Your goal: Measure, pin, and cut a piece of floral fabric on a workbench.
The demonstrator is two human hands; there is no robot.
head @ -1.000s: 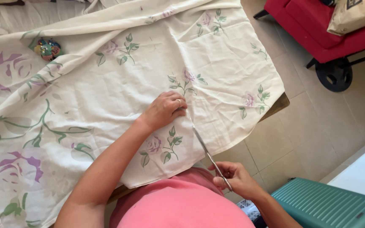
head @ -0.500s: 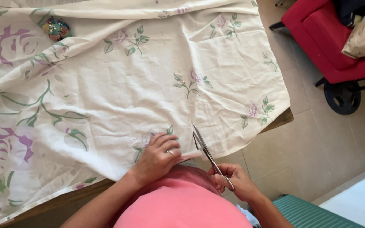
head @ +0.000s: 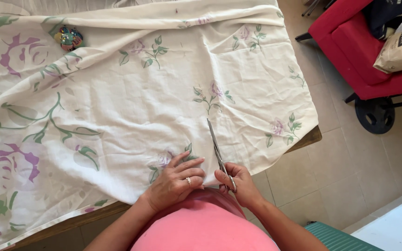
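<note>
I see the right hand [head: 237,183] wrapped around the handles of the scissors [head: 218,153], blades closed and lying on the floral cloth [head: 131,116] near its near edge. The left hand [head: 175,181] rests flat on that cloth just left of the blades, fingers spread, gripping nothing.

The floral cloth [head: 131,116] hides the table [head: 310,138] (only edges show).

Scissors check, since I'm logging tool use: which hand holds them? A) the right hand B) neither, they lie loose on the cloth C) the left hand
A: the right hand has its grip on the scissors handles, blades over the floral cloth, while the left hand lies flat on it.
</note>
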